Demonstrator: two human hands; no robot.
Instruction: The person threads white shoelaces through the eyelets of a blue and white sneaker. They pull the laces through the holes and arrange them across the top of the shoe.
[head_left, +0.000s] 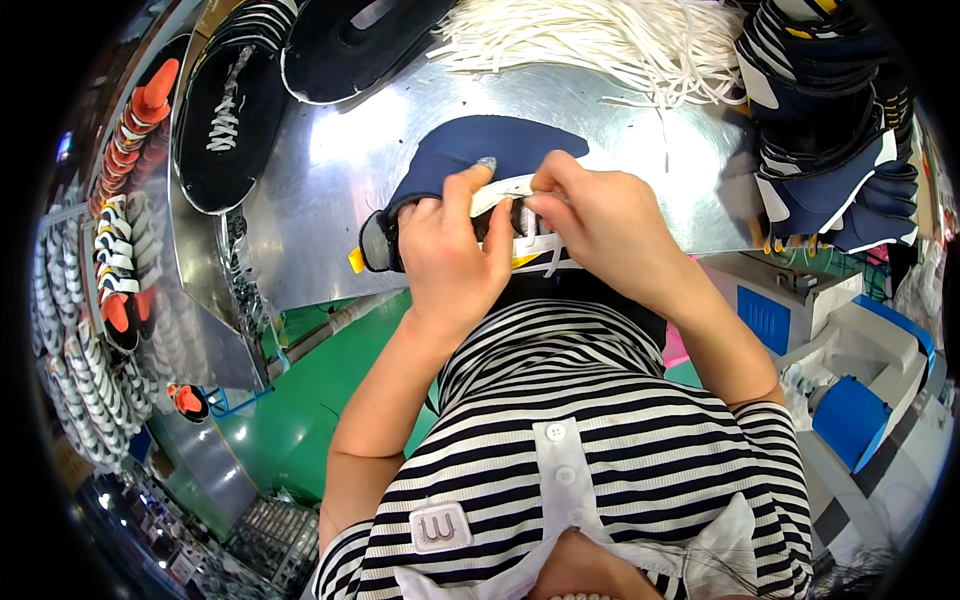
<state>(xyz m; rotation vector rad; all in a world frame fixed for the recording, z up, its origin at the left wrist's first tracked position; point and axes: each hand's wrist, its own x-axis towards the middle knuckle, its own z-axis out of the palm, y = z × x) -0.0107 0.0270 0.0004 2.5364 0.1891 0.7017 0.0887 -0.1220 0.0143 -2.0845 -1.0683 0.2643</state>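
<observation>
A navy shoe upper [500,143] with white eyelet strips and a yellow heel tab lies on its side on the metal table. My left hand [452,245] grips it, fingers tucked under and thumb along the white eyelet strip. The thumb and forefinger of my right hand [598,215] are pinched together at that strip, by the eyelets. They appear to hold a white shoelace [550,258], part of which hangs loose from the opening toward me. The exact spot between my right fingertips is partly hidden.
A heap of loose white shoelaces [610,40] covers the table's far side. Stacked navy uppers [840,190] stand at the right. Black laced footwear pieces [235,120] lie far left, beyond which shoe parts hang on racks [115,270]. A grey-and-blue machine [855,400] is at right.
</observation>
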